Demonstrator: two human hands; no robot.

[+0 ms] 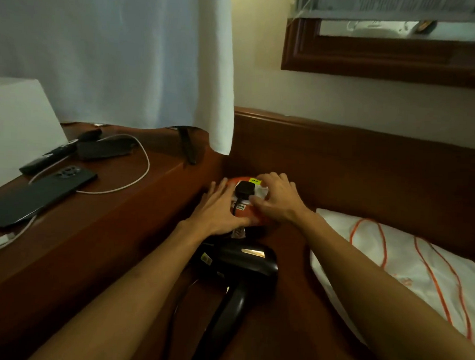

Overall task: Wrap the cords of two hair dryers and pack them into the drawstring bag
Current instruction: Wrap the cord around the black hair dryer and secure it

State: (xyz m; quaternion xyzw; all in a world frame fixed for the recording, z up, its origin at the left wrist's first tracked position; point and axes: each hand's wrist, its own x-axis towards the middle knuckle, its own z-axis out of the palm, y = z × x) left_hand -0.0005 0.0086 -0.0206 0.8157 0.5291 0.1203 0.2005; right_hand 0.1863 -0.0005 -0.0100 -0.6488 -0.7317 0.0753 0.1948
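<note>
A black hair dryer [238, 264] lies on the dark wooden surface, handle toward me, with its cord [180, 300] trailing off on the left. Just beyond it is an orange object [245, 214] with white labels, and a black plug [243, 187] sits on top of it. My left hand [220, 207] lies over the orange object's left side, thumb hooked around its near edge. My right hand [277, 198] hovers over its right side, fingers curled and apart, thumb close to the plug. The white drawstring bag [407, 258] with orange cords lies at the right.
A raised wooden side table [138, 191] on the left holds a dark phone [39, 195], a white charging cable [138, 172] and a remote [51, 155]. A wooden headboard [367, 163] runs behind. A pale curtain [127, 55] hangs at the back left.
</note>
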